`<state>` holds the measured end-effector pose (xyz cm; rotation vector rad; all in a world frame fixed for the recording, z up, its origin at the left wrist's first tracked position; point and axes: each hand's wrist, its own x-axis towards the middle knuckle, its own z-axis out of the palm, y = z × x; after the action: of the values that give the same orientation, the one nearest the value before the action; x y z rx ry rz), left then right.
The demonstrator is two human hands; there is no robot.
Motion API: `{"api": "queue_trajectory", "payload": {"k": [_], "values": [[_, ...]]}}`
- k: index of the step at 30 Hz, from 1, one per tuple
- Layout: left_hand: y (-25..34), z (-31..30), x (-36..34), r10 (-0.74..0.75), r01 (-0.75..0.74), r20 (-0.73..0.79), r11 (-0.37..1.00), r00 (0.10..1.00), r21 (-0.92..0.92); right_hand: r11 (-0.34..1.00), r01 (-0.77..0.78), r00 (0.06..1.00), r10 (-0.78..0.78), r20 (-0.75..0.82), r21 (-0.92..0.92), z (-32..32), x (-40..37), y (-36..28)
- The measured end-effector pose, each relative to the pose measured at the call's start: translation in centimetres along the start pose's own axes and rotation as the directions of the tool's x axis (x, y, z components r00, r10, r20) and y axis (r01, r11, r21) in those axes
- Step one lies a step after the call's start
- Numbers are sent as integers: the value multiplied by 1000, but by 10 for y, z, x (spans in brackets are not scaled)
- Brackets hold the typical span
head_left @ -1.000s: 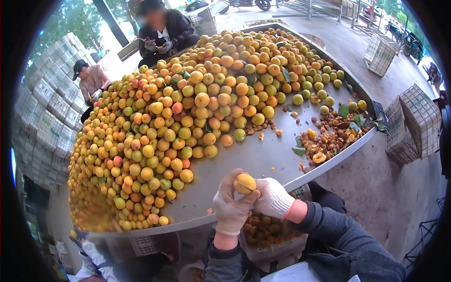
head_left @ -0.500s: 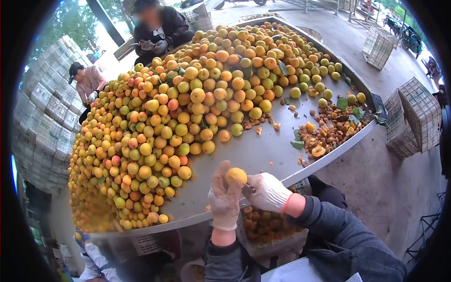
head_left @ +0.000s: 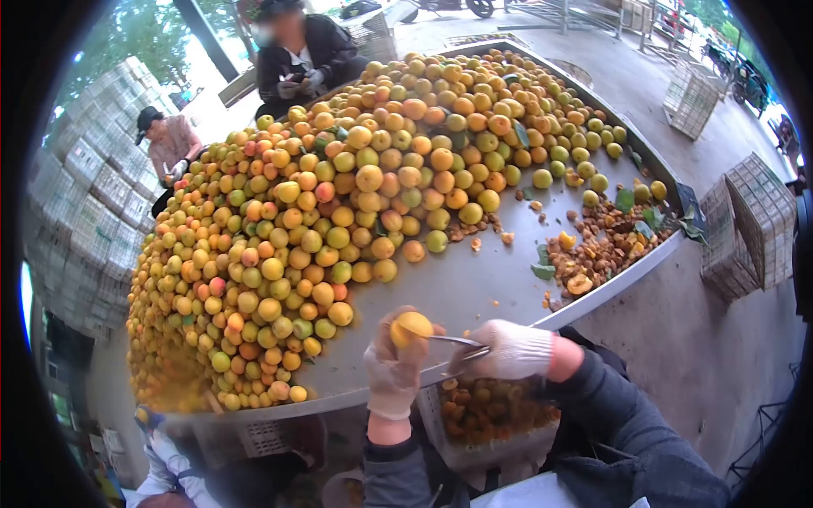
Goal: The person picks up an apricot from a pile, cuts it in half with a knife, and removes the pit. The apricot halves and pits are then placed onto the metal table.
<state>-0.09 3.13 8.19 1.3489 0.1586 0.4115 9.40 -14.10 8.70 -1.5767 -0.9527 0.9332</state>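
White-gloved left hand (head_left: 392,366) pinching an apricot (head_left: 412,327), right hand (head_left: 511,350) clenched on a knife (head_left: 457,343) — tip against it

Place: open-air fruit-processing yard.
Proof: big metal worktop (head_left: 474,288) w/ apricot heap (head_left: 339,195).
Around: crate stacks (head_left: 85,195) left of worktop; wire baskets (head_left: 754,220) right of it.

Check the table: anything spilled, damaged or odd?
Pits, scraps and leaves lie strewn by the table's right edge, apart from the fruit pile; nothing else stands out.
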Motion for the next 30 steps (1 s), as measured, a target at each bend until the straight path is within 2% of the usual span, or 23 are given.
{"api": "queue_trajectory", "payload": {"k": [1,2,3,4,5,6,7,9,10,12,13,14,15,17,18,19,21,23,24,25,27,28,30], "values": [[3,-6,2,40,-47,-74,995,996,-92,983,-175,982,179,-69,54,-11,-10,-35],[2,-9,1,14,-7,-99,998,995,70,953,-251,939,283,-198,171,-14,-12,-45],[1,-6,2,185,-166,-2,884,983,437,907,-306,871,390,-299,290,-16,-12,-50],[0,-4,3,305,-296,128,604,944,740,918,-272,857,368,-362,288,-14,-8,-54],[-10,-2,4,352,-367,194,538,916,759,929,-230,848,337,-409,289,-8,-2,-52],[-19,2,6,387,-432,262,462,884,775,974,-65,876,159,-454,216,0,5,-38],[-19,8,4,361,-408,233,554,903,726,995,-26,886,66,-459,94,4,12,-24],[-18,15,-1,306,-322,131,741,943,590,985,-102,905,151,-398,142,7,13,-25],[-13,14,-1,289,-312,129,786,948,533,987,-92,916,136,-378,134,6,14,-32],[-9,11,-1,278,-306,129,832,952,464,895,-141,885,306,-351,424,4,10,-43],[-7,5,1,82,-84,27,993,996,85,895,-142,884,307,-353,423,3,12,-41],[-6,0,1,-151,149,18,935,988,-321,849,-82,880,307,-361,523,2,14,-37],[-7,-4,3,-164,163,25,932,986,-323,787,-21,875,313,-369,616,2,13,-34],[-17,-10,7,-224,117,-125,818,966,-564,819,-64,857,339,-389,571,4,20,-20],[-23,-14,5,-268,146,-130,801,955,-580,977,36,851,81,-519,211,7,30,11],[-26,-17,7,-306,181,-113,781,945,-598,974,108,815,-202,-543,-200,2,28,29],[-20,-15,5,-365,239,-89,756,927,-610,988,-34,754,126,-645,154,0,23,0],[-14,-10,5,-437,319,-45,720,898,-617,878,138,729,223,-647,459,-11,15,-30],[-12,-6,4,-486,356,-57,710,872,-607,804,262,678,240,-695,534,-10,15,-39],[-11,-2,2,-501,379,-36,698,865,-608,719,404,632,228,-741,565,-10,17,-44],[-11,6,1,-535,480,-47,791,844,-379,577,607,541,204,-816,547,-7,20,-49],[-10,11,0,-543,493,-31,784,839,-378,582,608,527,212,-823,540,-5,19,-51],[-7,21,0,-601,571,-41,776,798,-268,560,675,513,113,-851,481,0,17,-53]]}}
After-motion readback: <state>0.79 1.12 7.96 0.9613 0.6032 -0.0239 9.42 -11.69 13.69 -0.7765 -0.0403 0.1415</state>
